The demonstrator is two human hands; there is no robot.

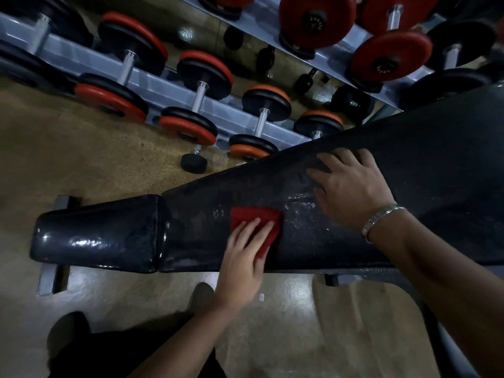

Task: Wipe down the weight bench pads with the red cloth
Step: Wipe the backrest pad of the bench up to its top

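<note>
Where the bench ends, seat pad (95, 236): short and glossy, its blunt end at far left, with bare floor round three sides.
Foot (49, 279): grey crossbar poking out from under the seat pad at both edges.
Floor (81, 159): tan; open on the far side between bench and rack, and on the near side up to the person's legs.
Rack (152, 85): grey, two tiers along the far side; its right part comes near the back pad's far edge.
Dumbbells (199, 94): red-and-black, lying in rows on the rack.
Small dumbbell (193, 162): black, on the floor just before the rack, apart from the bench.
Cloth (253, 215): red, flat on the back pad's narrow end, just right of the seam between the pads, reaching toward the near edge.
Left hand (241, 257): on the cloth's near part, fingers straight and close together, pressing it down; cloth shows beyond the fingertips.
Back pad (313, 236): widens rightward out of frame; a shiny speckled patch lies between the hands.
Right hand (351, 186): flat on the back pad, fingers spread, near the far edge, apart from the cloth.
Bracelet (381, 216): metal, on the right wrist.
</note>
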